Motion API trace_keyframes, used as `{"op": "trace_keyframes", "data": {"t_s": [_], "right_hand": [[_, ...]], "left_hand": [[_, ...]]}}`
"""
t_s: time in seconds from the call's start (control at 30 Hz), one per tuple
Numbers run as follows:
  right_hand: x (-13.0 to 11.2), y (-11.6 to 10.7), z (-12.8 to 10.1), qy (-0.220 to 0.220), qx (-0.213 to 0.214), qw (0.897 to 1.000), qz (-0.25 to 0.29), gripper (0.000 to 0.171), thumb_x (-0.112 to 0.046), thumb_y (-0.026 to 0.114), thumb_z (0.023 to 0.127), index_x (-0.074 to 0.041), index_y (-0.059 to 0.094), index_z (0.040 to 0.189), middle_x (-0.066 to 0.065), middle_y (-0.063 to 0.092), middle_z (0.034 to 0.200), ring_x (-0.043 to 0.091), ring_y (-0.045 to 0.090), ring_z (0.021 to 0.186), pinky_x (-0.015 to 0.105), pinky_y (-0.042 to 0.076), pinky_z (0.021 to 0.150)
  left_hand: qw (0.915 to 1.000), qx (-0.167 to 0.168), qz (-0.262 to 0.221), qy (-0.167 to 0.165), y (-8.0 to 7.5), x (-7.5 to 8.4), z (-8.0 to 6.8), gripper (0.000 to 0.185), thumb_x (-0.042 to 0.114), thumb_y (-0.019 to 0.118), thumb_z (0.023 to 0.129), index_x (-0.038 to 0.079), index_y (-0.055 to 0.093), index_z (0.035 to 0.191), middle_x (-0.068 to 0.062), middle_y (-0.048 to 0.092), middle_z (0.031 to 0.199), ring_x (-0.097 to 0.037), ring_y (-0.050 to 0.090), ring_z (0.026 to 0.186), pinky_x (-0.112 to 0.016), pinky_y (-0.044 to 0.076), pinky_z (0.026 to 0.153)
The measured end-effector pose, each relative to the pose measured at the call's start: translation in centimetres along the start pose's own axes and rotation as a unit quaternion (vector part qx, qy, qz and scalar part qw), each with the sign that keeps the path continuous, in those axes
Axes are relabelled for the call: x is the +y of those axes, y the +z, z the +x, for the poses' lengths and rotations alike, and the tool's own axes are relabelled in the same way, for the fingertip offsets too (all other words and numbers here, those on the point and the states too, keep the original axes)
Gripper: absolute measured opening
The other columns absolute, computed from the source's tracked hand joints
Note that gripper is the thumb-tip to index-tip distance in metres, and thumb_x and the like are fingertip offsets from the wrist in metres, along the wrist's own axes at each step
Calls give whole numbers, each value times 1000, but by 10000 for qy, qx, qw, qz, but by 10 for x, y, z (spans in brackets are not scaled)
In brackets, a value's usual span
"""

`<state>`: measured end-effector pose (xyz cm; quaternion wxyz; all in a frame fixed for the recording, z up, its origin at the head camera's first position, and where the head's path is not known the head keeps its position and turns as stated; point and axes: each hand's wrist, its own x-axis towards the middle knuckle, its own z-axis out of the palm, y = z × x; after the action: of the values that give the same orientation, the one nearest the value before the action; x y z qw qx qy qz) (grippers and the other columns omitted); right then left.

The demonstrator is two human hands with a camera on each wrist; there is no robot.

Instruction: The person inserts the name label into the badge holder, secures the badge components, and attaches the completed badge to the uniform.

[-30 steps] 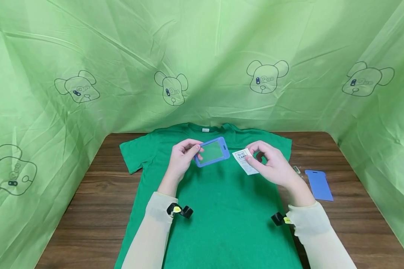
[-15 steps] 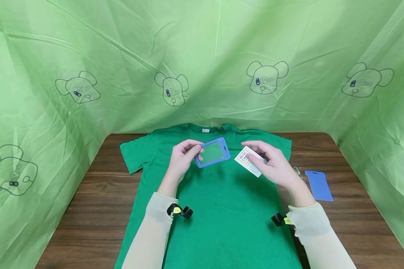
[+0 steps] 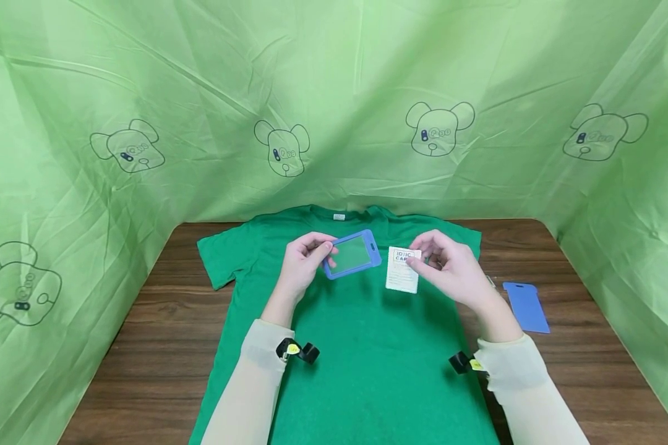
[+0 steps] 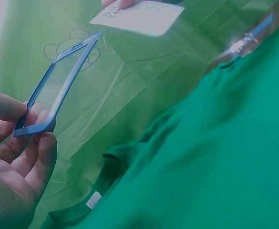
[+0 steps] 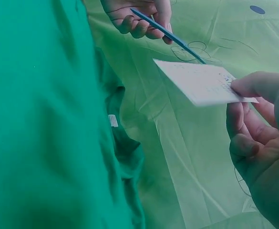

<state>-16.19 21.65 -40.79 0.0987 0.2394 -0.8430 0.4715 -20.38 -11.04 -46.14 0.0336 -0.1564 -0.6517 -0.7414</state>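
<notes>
My left hand (image 3: 306,256) pinches the lower end of a blue badge holder frame (image 3: 374,248) with a clear window, thumb on top and fingers behind. The slotted end of the frame points right, toward my other hand. Between thumb and fingers, my right hand (image 3: 448,266) pinches a white paper card (image 3: 402,279) printed "ID/IC CARD" by its upper right corner. In the head view the card hangs nearly upright, a short gap to the right of the frame. Both are held above a green T-shirt (image 3: 362,358) spread on the table.
A flat blue badge cover (image 3: 527,309) lies on the wooden table (image 3: 161,334) to the right of the shirt. A small shiny clip (image 4: 238,45) sits beside it, partly hidden by my right wrist in the head view. Green printed fabric (image 3: 339,93) walls the back and sides.
The card has swung in my right hand's fingers, from tilted to nearly upright, with its print facing me. My left hand and the badge holder have hardly moved.
</notes>
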Motion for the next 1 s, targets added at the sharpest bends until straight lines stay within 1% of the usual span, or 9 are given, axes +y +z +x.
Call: {"op": "trace_keyframes", "data": {"t_s": [0.03, 0.13, 0.27, 0.4, 0.47, 0.57, 0.67, 0.8, 1.0], "right_hand": [[-1, 0, 0, 61, 69, 9999, 41, 20, -6, 82, 99, -12, 69, 112, 1, 68, 92, 17, 55, 68, 23, 43, 55], [-2, -1, 0, 206, 341, 9987, 316, 19, -3, 82, 98, -7, 68, 110, 5, 70, 93, 16, 61, 76, 21, 47, 60], [-1, -2, 1, 262, 596, 9930, 990, 26, 3, 77, 100, 1, 67, 123, 13, 71, 102, 16, 67, 85, 19, 56, 69], [0, -2, 2, 324, 717, 9871, 1393, 33, 3, 72, 103, 2, 68, 136, 14, 70, 106, 18, 70, 82, 21, 61, 70], [-1, -3, 2, 393, 828, 9839, 1534, 31, 3, 71, 104, 4, 69, 134, 13, 71, 105, 19, 70, 80, 21, 61, 69], [-3, -1, 3, 544, 1033, 9733, 1974, 24, 5, 71, 103, 10, 69, 126, 12, 72, 101, 24, 70, 77, 23, 62, 69], [-4, 4, 4, 716, 1135, 9611, 2415, 18, 8, 70, 101, 14, 66, 118, 11, 70, 95, 23, 70, 74, 25, 64, 69], [-4, 13, 5, 972, 1154, 9585, 2419, 13, 9, 70, 101, 13, 65, 111, 11, 69, 91, 19, 73, 73, 27, 65, 70], [-4, 24, 4, 1276, 996, 9715, 1734, 16, -4, 74, 103, 11, 68, 106, 19, 74, 93, 24, 76, 72, 25, 64, 68]], "left_hand": [[10000, -17, -15, 3, 0, 0, 0, 19, 5, 67, 109, -12, 74, 115, -16, 78, 91, -17, 72, 68, -34, 63, 67], [9999, -73, -65, 32, 1, -1, 0, 19, 5, 67, 109, -12, 74, 115, -24, 76, 92, -16, 72, 68, -31, 62, 66], [9999, -92, -79, 74, 2, -1, 0, 19, 4, 67, 109, -12, 74, 115, -36, 72, 96, -17, 73, 68, -31, 62, 66], [9999, -86, -52, 66, 3, 0, 0, 19, 4, 66, 109, -13, 73, 115, -20, 77, 92, -17, 73, 68, -30, 62, 66], [9999, -82, -53, 58, 3, 1, -1, 20, 3, 66, 109, -14, 73, 115, -11, 79, 90, -16, 74, 68, -29, 62, 65], [10000, -50, -54, 31, 4, 2, -1, 19, 3, 66, 109, -14, 72, 115, -8, 79, 89, -15, 75, 68, -27, 61, 63], [10000, -17, -1, 5, 5, 3, -1, 18, 4, 67, 109, -11, 74, 115, -23, 77, 93, -15, 76, 68, -26, 59, 60], [10000, -62, 67, 0, 7, 6, -2, 17, 4, 68, 108, -10, 74, 115, -37, 72, 99, -16, 77, 68, -26, 58, 58], [9996, -17, 291, -20, 10, 9, -3, 15, 3, 71, 106, -9, 76, 114, -19, 76, 94, -13, 73, 69, -25, 59, 66]]}}
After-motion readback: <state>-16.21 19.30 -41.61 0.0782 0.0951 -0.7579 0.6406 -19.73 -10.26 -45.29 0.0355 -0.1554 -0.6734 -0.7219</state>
